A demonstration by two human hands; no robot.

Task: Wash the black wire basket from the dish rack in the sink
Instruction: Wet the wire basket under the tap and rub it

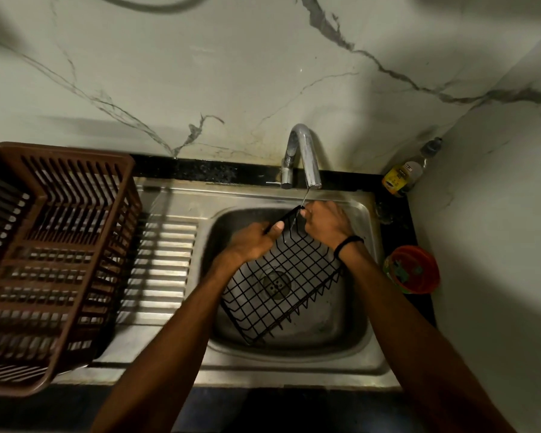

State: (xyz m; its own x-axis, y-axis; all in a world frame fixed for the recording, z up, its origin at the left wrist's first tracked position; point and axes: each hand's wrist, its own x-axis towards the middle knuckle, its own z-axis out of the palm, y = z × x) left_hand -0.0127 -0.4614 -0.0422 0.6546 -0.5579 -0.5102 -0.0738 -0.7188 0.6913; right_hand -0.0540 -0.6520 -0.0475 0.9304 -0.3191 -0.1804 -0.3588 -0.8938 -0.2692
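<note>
The black wire basket (281, 289) is tilted inside the steel sink (361, 335), its far end raised under the faucet (306, 157). A thin stream of water falls from the spout onto the basket's top rim. My left hand (253, 242) grips the raised rim on its left side. My right hand (324, 223) holds the same rim on the right, fingers pinched at the wire where the water lands. The basket's lower corner rests near the sink's front wall, above the drain (275, 284).
A brown plastic dish rack (53, 254) stands on the ribbed steel drainboard (160, 270) at left. A bottle with a yellow label (403, 175) sits in the back right corner. An orange-red container (414, 268) stands on the black counter right of the sink.
</note>
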